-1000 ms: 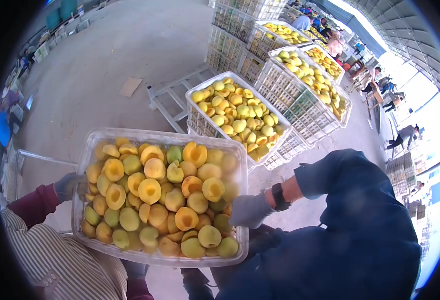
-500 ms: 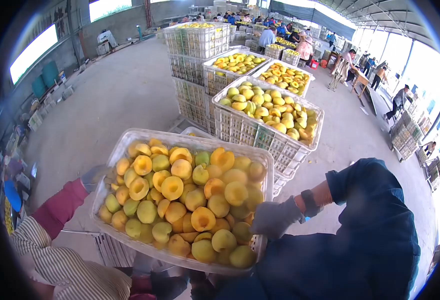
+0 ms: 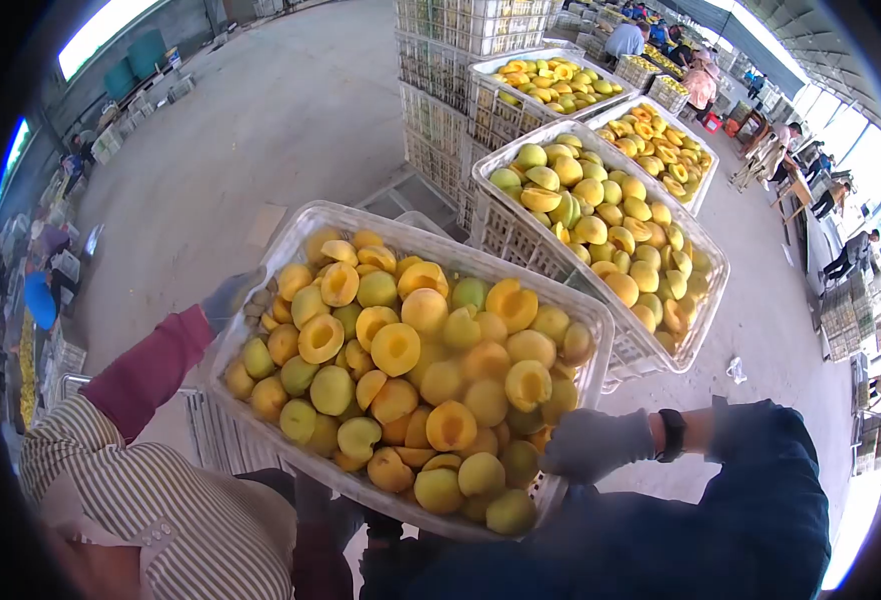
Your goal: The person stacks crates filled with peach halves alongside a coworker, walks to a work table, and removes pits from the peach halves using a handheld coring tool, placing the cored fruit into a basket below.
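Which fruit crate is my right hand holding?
The nearest crate, front and centre: your right hand grips its end, while the other crates stand farther off.

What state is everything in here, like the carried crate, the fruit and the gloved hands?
Carried crate: held up, open-topped, full.
Fruit inside: heaped; several halved, hollows facing up.
Hand with wristband: gloved, closed on the crate's right end.
Wristband: worn around the wrist.
Maroon-sleeved hand: at the left end, grip partly hidden.
Nearest crate behind: open-topped, full of fruit.
Tall crate stack: standing upright.
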`<state>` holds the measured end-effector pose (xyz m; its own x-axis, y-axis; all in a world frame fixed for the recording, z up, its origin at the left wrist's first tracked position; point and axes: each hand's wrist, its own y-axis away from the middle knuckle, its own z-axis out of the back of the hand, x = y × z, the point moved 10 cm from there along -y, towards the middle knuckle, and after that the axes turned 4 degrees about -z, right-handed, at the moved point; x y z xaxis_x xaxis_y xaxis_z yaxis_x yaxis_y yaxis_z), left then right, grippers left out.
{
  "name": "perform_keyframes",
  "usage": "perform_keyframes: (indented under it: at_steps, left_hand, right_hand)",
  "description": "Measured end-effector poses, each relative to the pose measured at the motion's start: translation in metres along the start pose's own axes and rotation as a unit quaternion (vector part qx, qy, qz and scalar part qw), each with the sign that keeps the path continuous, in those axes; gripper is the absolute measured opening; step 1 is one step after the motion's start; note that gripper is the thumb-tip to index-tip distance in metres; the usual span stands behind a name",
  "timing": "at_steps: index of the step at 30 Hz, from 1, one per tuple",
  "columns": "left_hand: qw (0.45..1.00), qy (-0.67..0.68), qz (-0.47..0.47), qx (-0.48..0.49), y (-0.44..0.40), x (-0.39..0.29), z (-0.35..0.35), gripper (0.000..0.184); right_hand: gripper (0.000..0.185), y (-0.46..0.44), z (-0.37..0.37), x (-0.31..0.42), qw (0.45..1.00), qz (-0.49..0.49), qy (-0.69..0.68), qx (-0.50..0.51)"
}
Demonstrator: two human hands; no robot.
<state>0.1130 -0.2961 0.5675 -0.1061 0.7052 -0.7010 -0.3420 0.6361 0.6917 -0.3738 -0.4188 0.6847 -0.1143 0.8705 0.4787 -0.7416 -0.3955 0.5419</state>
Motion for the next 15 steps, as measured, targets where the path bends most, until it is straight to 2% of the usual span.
perform_keyframes:
  at_steps: [4,7,9,12,15]
  left_hand:
    - [1.000,-0.005,-0.003,-0.015,-0.008,0.008,0.005,0.052]
    - [0.999,-0.011,-0.014,-0.033,-0.013,0.014,0.007,0.051]
    - [0.996,-0.031,-0.029,-0.076,-0.010,0.012,0.010,0.051]
    - [0.967,-0.085,-0.094,-0.220,0.010,0.020,0.007,0.050]
    - [0.875,-0.155,-0.174,-0.424,0.068,0.027,-0.041,0.049]
  right_hand:
    - [0.016,0.000,-0.002,-0.002,0.999,0.002,-0.024,0.034]
    - [0.014,-0.001,-0.003,0.001,1.000,0.007,-0.013,0.018]
    - [0.014,0.001,-0.007,-0.001,1.000,0.027,0.012,0.009]
    - [0.014,0.003,-0.009,0.002,0.999,0.008,0.033,0.022]
    - [0.017,0.000,-0.009,0.003,0.998,0.004,0.055,0.026]
